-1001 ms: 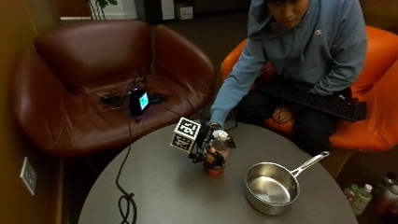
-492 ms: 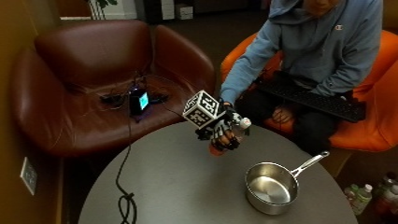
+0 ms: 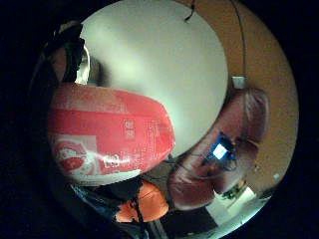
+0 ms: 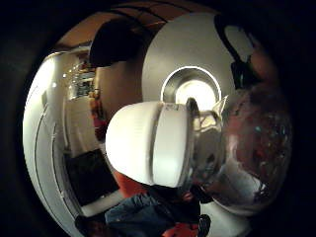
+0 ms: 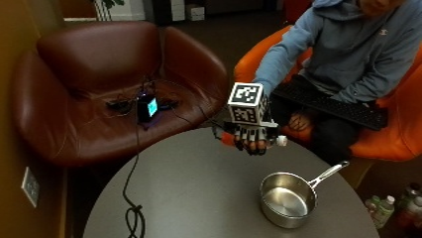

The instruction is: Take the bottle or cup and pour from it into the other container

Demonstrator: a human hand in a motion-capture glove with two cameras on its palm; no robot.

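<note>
The gloved right hand (image 5: 252, 137) is raised above the far edge of the round tabletop (image 5: 191, 193), its fingers curled round a bottle (image 5: 227, 139) that lies on its side in the grip. In the outside view only an orange-red bit of the bottle shows on one side of the hand and its white cap (image 5: 282, 141) on the other, the cap end pointing toward the side where the pan stands. The little finger side palm view shows the bottle's red label (image 3: 107, 134) close against the palm; the thumb side palm view shows the white cap (image 4: 148, 143) and a clear neck (image 4: 252, 153) behind it. What the bottle holds cannot be told.

Below the hand and nearer the camera, a steel pan (image 5: 288, 199) stands on the tabletop, well apart from the bottle, its long handle (image 5: 327, 174) reaching out toward the table's edge. Its inside shows only bare shiny metal. In the thumb side palm view the pan (image 4: 170, 84) lies just beyond the cap. A black cable (image 5: 131, 198) runs across the tabletop on the far side from the pan.
</note>
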